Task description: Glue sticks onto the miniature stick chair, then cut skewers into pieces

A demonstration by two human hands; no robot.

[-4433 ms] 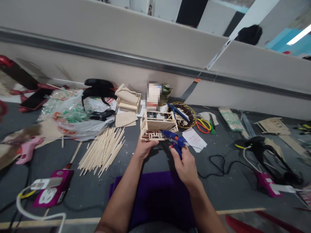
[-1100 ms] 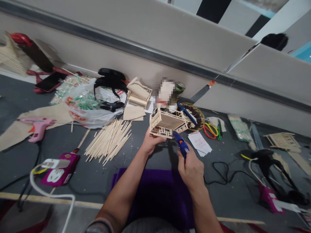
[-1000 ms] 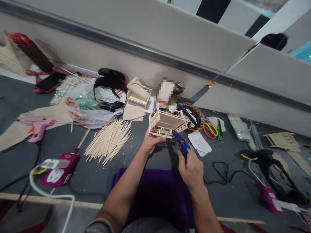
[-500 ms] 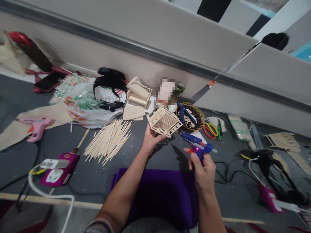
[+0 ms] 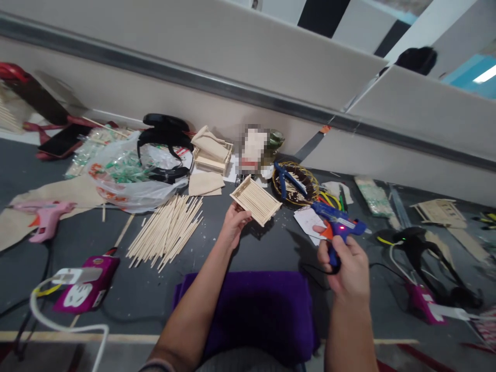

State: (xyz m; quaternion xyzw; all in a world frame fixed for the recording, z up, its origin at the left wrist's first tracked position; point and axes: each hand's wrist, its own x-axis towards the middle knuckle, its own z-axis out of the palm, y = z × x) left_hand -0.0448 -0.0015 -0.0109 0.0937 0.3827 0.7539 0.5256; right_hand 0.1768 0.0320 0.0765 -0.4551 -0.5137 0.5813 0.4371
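Matt wooden frame [image 5: 256,201], smooth, apparently plastic glue gun [image 5: 336,219]

Dim | lamp [image 5: 485,75] glares upper right | soft shadows | edges stretched

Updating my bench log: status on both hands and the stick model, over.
Left hand gripping stick model. Right hand holding blue glue gun, apart from model. White papers show between them.

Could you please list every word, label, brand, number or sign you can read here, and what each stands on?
No text is readable.
Blue glue gun: pale side label, too small.
Plastic bag: orange-red print, too blurred.
White papers: faint marks, too small.
Left purple power block: small label, illegible.
Pixelated item: obscured.
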